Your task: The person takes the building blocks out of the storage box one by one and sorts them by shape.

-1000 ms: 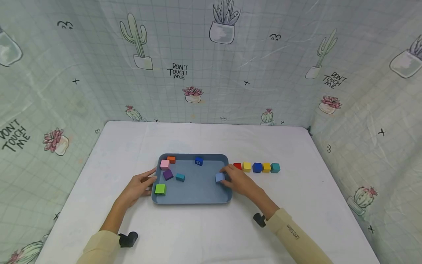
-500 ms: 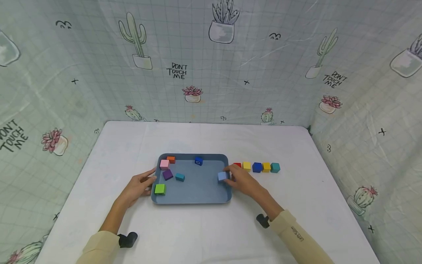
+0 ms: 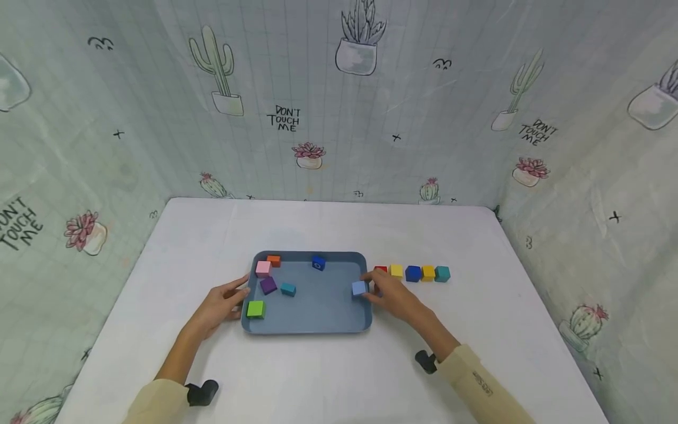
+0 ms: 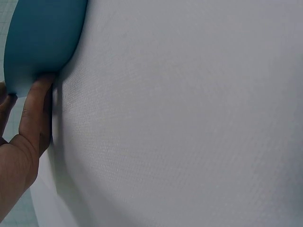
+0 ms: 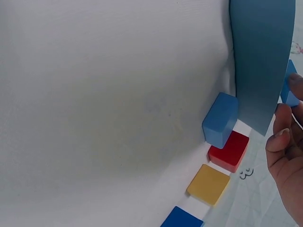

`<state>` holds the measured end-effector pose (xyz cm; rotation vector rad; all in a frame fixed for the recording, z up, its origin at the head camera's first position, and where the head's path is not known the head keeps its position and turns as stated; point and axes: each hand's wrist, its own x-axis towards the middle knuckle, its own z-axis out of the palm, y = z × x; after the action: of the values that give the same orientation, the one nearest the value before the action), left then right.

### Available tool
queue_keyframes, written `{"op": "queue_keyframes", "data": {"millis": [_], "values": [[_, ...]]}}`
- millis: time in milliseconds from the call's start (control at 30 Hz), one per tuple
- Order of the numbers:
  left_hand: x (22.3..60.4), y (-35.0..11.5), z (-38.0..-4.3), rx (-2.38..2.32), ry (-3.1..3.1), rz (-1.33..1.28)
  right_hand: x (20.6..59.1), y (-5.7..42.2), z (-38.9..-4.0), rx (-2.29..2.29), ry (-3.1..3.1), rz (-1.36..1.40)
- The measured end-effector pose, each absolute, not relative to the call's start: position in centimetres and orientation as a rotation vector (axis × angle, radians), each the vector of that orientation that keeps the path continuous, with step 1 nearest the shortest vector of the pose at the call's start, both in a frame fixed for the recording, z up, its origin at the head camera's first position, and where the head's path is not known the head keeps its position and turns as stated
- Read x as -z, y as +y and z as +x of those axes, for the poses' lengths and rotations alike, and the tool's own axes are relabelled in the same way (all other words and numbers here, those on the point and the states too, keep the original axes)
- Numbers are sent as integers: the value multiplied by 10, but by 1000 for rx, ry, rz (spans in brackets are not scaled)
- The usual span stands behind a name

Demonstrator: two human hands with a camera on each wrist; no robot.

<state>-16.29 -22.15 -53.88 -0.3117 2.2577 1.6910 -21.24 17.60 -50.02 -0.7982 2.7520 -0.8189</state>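
Observation:
A grey-blue tray (image 3: 307, 327) lies on the white table. At its right end my right hand (image 3: 394, 297) pinches a light blue block (image 3: 359, 288) between thumb and fingers, close by the tray's right wall. In the right wrist view that block (image 5: 289, 92) shows past the tray rim, partly covered by fingertips. Another blue block (image 5: 220, 120) sits outside the tray wall, mostly hidden under the hand in the head view. My left hand (image 3: 218, 306) rests its fairly straight fingers against the tray's left side; one fingertip touches the outer wall in the left wrist view.
Inside the tray's left part lie orange (image 3: 273, 260), pink (image 3: 263, 269), purple (image 3: 268, 285), teal (image 3: 288, 289) and green (image 3: 256, 310) blocks, with a dark blue one (image 3: 318, 262) farther back. Right of the tray, red (image 3: 381, 268), yellow (image 3: 396, 271) and several other blocks form a row.
My right hand has shifted slightly right with the light blue block, nearer the tray's right wall. The left hand stays at the tray's left side, and the head view tilts a little.

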Motion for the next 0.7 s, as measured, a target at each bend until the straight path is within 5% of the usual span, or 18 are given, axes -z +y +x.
{"op": "queue_keyframes", "data": {"millis": [700], "values": [[538,-221,-159,-1729,2259,-316,498,186,-209,898,2781,-797]]}}
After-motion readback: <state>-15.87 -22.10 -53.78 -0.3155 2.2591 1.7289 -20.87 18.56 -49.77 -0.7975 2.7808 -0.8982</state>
